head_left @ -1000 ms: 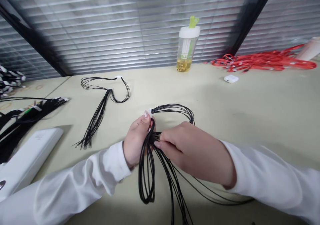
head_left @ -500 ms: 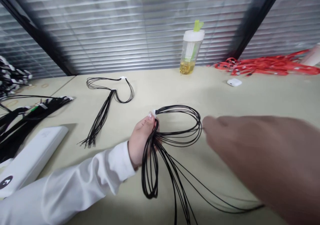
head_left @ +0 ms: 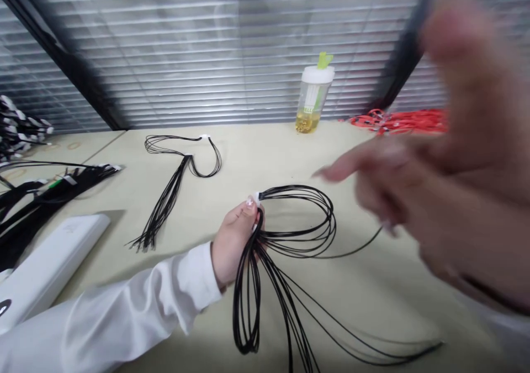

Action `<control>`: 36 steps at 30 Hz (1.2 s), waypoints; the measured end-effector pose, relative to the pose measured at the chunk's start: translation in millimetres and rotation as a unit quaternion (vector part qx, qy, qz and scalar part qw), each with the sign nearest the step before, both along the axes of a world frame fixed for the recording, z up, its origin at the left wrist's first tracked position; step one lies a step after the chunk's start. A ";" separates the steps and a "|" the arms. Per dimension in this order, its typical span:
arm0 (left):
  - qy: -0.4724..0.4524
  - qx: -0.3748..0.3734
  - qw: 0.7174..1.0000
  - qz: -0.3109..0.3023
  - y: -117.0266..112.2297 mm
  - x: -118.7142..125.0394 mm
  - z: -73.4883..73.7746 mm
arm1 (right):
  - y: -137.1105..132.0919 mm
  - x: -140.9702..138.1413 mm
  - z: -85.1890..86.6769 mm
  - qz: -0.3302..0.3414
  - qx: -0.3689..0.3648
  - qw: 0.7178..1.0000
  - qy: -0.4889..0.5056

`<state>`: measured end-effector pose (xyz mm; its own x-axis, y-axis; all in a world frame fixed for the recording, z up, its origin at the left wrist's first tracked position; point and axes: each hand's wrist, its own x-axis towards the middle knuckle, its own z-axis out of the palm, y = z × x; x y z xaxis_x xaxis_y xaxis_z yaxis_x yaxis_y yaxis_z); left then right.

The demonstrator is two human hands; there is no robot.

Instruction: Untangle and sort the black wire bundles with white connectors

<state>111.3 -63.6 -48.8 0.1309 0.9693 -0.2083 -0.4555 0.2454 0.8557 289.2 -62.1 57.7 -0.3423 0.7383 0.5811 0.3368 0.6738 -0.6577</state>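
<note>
In the head view my left hand (head_left: 236,237) is closed around a bundle of thin black wires (head_left: 301,232) with a white connector (head_left: 257,198) just above the thumb. Loops of wire spread to the right and below this hand, and loose strands trail down to the lower right. My right hand (head_left: 426,196) is raised at the right, blurred, with thumb and index finger spread apart and the other fingers curled. A single black wire (head_left: 360,248) runs from the loops up to those curled fingers and seems held there.
Another tied black wire harness (head_left: 168,196) lies at the left on the table (head_left: 265,157). A white power bank (head_left: 62,262) and dark cable bundles (head_left: 78,188) are farther left. Behind stand a drink bottle (head_left: 312,99) and red cables (head_left: 406,121), before window blinds (head_left: 174,47).
My right hand has risen from the loop's right edge, its thumb and index finger now spread. One wire now stretches out from the loops toward it. My left hand keeps its hold.
</note>
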 end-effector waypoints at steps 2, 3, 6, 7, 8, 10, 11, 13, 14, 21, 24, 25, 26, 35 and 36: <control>0.028 0.008 1.000 0.003 -0.8 0.3 -0.4 | 1.4 -9.9 -15.9 -0.001 -0.037 0.998 -0.050; 0.037 0.018 0.999 0.002 -1.1 0.4 -0.9 | 3.8 -13.5 -23.6 -0.007 -0.043 0.995 -0.094; 0.052 0.067 0.996 -0.016 -2.1 0.2 -2.7 | 12.6 -20.4 -39.7 -0.010 -0.033 0.980 -0.195; 0.056 0.080 0.995 -0.022 -2.3 0.0 -3.1 | 14.8 -21.7 -42.6 -0.007 -0.027 0.978 -0.207; 0.062 0.088 0.994 -0.025 -2.5 -0.2 -3.3 | 16.3 -22.6 -44.6 -0.007 -0.022 0.978 -0.209; 0.082 0.097 0.992 -0.028 -2.6 -0.6 -3.2 | 17.5 -23.7 -46.9 -0.018 -0.023 0.979 -0.201; 0.093 0.101 0.990 -0.030 -2.6 -0.7 -3.0 | 17.5 -23.9 -47.7 -0.023 -0.032 0.979 -0.198; 0.114 0.116 0.986 -0.033 -2.5 -0.8 -2.3 | 17.0 -24.0 -48.8 -0.032 -0.063 0.979 -0.191; 0.125 0.123 0.984 -0.032 -2.4 -0.8 -2.0 | 16.7 -23.9 -49.3 -0.034 -0.078 0.979 -0.188; 0.154 0.154 0.975 -0.034 -2.5 -1.6 -2.5 | 18.2 -22.6 -52.1 -0.028 -0.099 0.981 -0.167; 0.156 0.163 0.974 -0.035 -2.1 -1.9 -2.9 | 18.5 -22.5 -52.1 -0.028 -0.103 0.982 -0.157; 0.154 0.162 0.974 -0.037 -2.1 -1.9 -3.0 | 18.4 -22.5 -51.7 -0.027 -0.102 0.982 -0.155; 0.150 0.159 0.975 -0.039 -2.2 -1.8 -3.0 | 18.3 -22.4 -51.2 -0.027 -0.101 0.983 -0.154; 0.122 0.115 0.985 -0.035 -4.0 0.1 -0.3 | 17.0 -22.1 -46.4 -0.012 -0.111 0.978 -0.175; 0.121 0.108 0.986 -0.035 -4.2 0.3 -0.2 | 17.2 -22.0 -46.5 -0.013 -0.111 0.978 -0.175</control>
<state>111.5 -67.8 -49.0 0.1715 0.9847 -0.0310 -0.2201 0.0690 0.9730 267.2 -44.8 11.2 -0.4712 0.8441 0.2559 0.5829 0.5157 -0.6279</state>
